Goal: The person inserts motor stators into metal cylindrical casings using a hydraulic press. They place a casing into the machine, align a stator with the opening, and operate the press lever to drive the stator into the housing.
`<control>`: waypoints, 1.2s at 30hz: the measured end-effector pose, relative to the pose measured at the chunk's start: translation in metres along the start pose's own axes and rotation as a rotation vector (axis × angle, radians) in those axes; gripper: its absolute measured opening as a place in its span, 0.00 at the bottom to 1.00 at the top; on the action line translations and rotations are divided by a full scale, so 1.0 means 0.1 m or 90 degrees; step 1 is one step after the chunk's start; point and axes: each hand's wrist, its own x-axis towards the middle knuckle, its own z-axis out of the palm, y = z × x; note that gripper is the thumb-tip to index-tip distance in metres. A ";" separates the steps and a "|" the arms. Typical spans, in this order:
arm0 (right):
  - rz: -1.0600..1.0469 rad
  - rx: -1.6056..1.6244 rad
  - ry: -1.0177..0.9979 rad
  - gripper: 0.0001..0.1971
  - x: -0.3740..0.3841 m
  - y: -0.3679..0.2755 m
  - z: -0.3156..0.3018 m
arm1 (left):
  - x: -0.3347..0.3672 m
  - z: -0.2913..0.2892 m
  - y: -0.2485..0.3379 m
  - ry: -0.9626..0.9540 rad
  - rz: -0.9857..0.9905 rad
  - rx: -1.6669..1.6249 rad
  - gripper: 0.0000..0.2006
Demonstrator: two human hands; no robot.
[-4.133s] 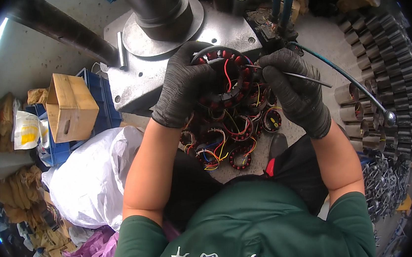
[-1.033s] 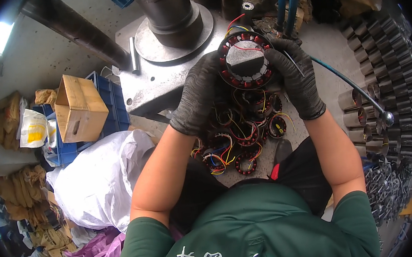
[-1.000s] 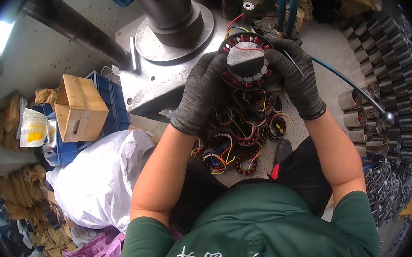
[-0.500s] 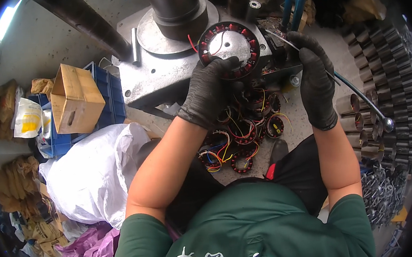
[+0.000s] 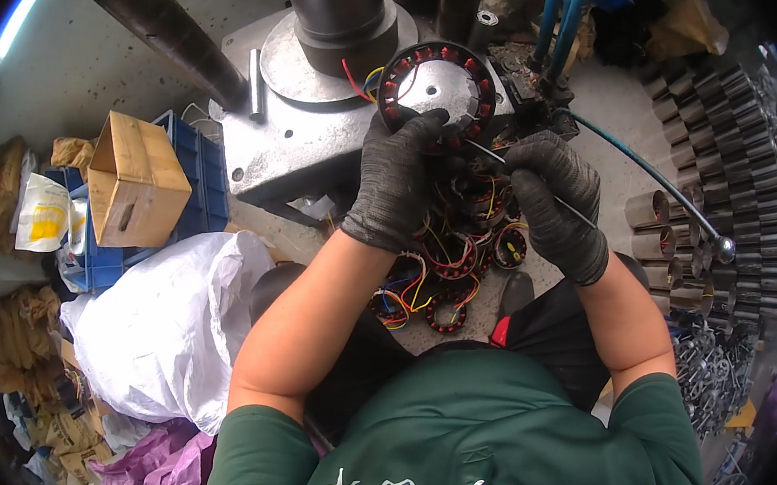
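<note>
My left hand (image 5: pixel 389 177), in a dark knitted glove, grips the lower left rim of a round motor stator (image 5: pixel 486 93) with dark red windings. Red, yellow and blue wires (image 5: pixel 371 80) stick out at its upper left. The stator is held tilted above a pale metal machine plate (image 5: pixel 304 138), which shows through its opening. In my gloved right hand (image 5: pixel 557 198) is a thin metal rod (image 5: pixel 486 151), closed between the fingers. Its tip is at the stator's lower right edge; whether it touches is too small to tell.
Below the plate lie several wired stators (image 5: pixel 451 264). A thick press column (image 5: pixel 337 23) rises behind. At right are stacked metal cylinders (image 5: pixel 737 171) and a blue hose (image 5: pixel 643 162) with a ball end. Left stand a cardboard box (image 5: pixel 140 182), blue crates (image 5: pixel 199 167) and a white sack (image 5: pixel 168 329).
My right hand has moved left and down, bringing the rod's tip from beside the stator to its lower right edge. The left hand keeps its hold, nearly still.
</note>
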 end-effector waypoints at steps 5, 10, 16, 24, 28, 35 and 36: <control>0.004 -0.013 -0.004 0.04 0.01 0.02 0.03 | -0.02 0.03 -0.02 -0.029 0.058 -0.015 0.17; -0.074 -0.173 -0.034 0.07 0.02 -0.01 0.10 | 0.00 0.05 -0.06 -0.068 0.067 -0.034 0.24; -0.046 -0.260 -0.094 0.10 0.00 0.01 0.17 | 0.05 0.06 -0.27 -0.100 0.132 -0.048 0.26; -0.041 -0.075 -0.040 0.08 -0.01 -0.10 -0.06 | 0.04 -0.03 -0.14 -0.047 -0.043 -0.043 0.21; 0.023 0.001 0.036 0.09 -0.05 -0.13 -0.16 | 0.07 -0.04 -0.13 -0.033 -0.019 -0.019 0.20; 0.113 0.068 0.173 0.09 0.08 0.23 -0.34 | -0.08 0.06 0.06 -0.025 0.017 0.016 0.16; 0.123 0.061 0.151 0.08 0.11 0.34 -0.33 | -0.09 0.07 0.08 -0.020 0.026 0.019 0.15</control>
